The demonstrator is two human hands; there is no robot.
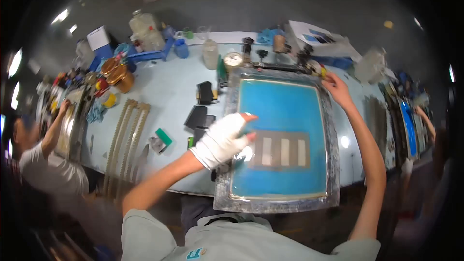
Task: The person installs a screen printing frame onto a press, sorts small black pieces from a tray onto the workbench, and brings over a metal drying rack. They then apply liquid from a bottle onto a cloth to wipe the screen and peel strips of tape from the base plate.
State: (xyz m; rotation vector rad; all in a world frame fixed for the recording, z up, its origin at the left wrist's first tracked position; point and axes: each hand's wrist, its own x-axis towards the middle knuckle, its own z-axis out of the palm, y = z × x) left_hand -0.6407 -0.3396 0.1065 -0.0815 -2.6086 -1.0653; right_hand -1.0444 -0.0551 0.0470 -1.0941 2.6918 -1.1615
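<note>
1. Left hand (222, 139): wrapped in a thin white fabric glove with the fingertips bare. Thumb and fingers are parted with nothing visible between them. It's a bit blurry, so I can't tell whether it's touching what's below.
2. Right under it, running off to its right, is the big rectangular screen frame (275, 205). Mottled grey rim, kinda metallic and scuffed, with squared corners.
3. Stretched inside the frame is a smooth, glossy blue sheet (280, 104). Just past the left fingertips there's a flat grey-brown patch (276, 151) with narrow pale upright strips in it.
4. Right hand (337, 90): bare, fingers bent at the frame's top right corner. Honestly can't tell if it's pinching the rim or just resting there.
5. Up and left from the right hand, beyond the frame's far edge: a round white-faced dial (233, 60) and a cloudy plastic bottle (210, 54).
6. Just beyond the gloved hand, flat black pieces (195, 117) with straight edges. Further left, a green-faced block (163, 137), then long notched bars (124, 113).
7. Far upper left of that hand, shiny copper-coloured pots (121, 78).
</note>
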